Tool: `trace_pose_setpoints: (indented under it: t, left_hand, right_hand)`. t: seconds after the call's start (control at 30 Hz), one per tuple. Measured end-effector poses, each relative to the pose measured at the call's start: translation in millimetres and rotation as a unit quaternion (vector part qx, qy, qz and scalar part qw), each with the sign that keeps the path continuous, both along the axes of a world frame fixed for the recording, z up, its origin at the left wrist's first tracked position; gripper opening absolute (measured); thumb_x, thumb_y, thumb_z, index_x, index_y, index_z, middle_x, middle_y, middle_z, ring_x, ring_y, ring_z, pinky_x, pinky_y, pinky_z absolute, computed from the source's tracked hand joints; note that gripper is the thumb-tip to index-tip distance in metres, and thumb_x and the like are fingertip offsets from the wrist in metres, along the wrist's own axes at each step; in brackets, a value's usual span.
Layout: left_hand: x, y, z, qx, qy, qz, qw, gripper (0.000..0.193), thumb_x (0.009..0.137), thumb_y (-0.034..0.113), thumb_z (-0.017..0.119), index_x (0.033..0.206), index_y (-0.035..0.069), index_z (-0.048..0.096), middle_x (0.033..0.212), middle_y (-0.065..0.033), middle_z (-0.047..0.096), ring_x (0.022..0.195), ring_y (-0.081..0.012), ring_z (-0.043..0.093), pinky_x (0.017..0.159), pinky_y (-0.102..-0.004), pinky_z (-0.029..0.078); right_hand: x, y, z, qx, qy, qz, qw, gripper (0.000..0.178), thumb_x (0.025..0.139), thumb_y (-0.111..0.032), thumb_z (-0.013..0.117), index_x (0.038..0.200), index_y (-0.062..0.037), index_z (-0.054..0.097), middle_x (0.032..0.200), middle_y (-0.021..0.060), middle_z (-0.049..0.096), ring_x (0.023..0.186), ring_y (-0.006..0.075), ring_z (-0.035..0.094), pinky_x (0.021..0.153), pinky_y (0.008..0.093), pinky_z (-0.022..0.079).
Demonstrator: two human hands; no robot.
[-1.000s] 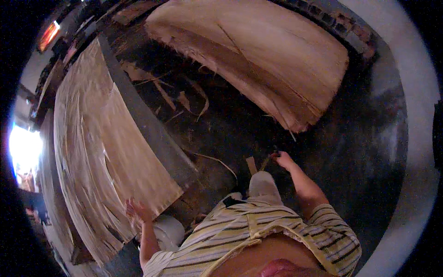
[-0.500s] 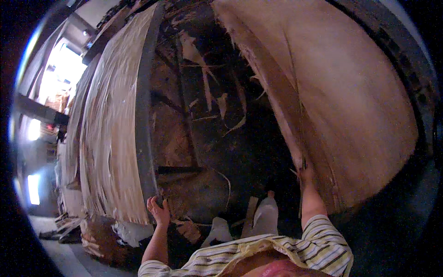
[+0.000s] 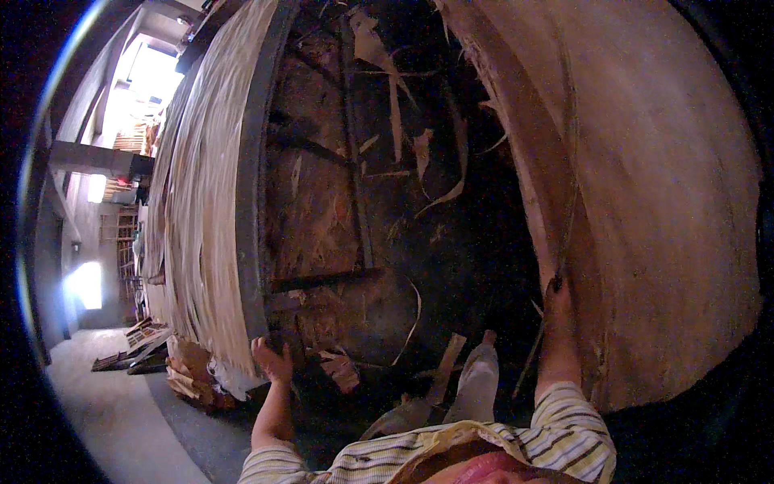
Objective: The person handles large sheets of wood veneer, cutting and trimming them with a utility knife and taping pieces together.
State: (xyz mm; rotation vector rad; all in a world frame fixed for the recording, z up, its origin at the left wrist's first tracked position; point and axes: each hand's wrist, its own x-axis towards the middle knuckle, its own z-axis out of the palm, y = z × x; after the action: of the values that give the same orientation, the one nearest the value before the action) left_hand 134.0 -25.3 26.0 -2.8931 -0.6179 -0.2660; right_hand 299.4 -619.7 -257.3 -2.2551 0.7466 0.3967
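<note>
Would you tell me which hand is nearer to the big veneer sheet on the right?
Right. The right hand touches the edge of the big veneer sheet; the left hand is across the dark gap, at the frayed veneer stack.

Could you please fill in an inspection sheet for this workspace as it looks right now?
Surface: dark floor between the two stacks, dusty and worn.
Job's things: left veneer stack, thin pale sheets with frayed edges on a grey frame; right veneer stack, broad brownish sheets.
Clutter: torn veneer strips scattered over the floor; broken scraps piled by the left stack.
Grippers: left hand grips the lower corner of the left stack's frame; right hand touches the edge of the right stack.
Cables: nothing seen.
Surroundings: dim hall, bright window up left, grey concrete aisle, racks further back.
</note>
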Motion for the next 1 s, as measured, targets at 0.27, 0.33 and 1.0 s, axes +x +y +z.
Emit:
trace_pose_setpoints:
  t: [0.27, 0.33, 1.0]
  left_hand:
    - [-12.4, 21.0, 8.3, -0.001, -0.009, 0.038, 0.999, 0.059, 0.067, 0.023, 0.064, 0.110, -0.004, 0.033, 0.118, -0.0195, 0.027, 0.112, -0.0341, 0.026, 0.095, -0.0397, 0.023]
    - [-22.1, 34.2, -4.8, 0.003, -0.023, 0.035, 0.999, 0.060, 0.067, 0.024, 0.064, 0.110, -0.004, 0.034, 0.119, -0.0194, 0.026, 0.113, -0.0340, 0.025, 0.096, -0.0396, 0.022]
    - [37.7, -4.3, 23.1, -0.070, -0.198, 0.049, 0.977, 0.045, 0.074, 0.025, 0.056, 0.107, -0.001, 0.039, 0.115, -0.0191, 0.037, 0.111, -0.0341, 0.029, 0.094, -0.0461, 0.023]
  right_hand:
    - [-26.9, 68.5, 143.6, -0.059, -0.372, -0.061, 0.924, 0.018, 0.075, -0.015, 0.059, 0.083, 0.0011, 0.055, 0.075, 0.0150, 0.053, 0.069, 0.0294, 0.051, 0.065, 0.0349, 0.041]
    - [-3.1, 80.9, 181.2, -0.025, -0.436, -0.020, 0.899, 0.018, 0.074, -0.013, 0.060, 0.083, 0.0009, 0.055, 0.075, 0.0125, 0.053, 0.069, 0.0259, 0.051, 0.064, 0.0326, 0.042]
    - [284.1, 382.1, 461.1, 0.201, -0.388, 0.480, 0.761, 0.010, 0.073, -0.004, 0.057, 0.082, -0.0019, 0.056, 0.080, 0.0077, 0.061, 0.077, 0.0157, 0.059, 0.067, 0.0283, 0.047]
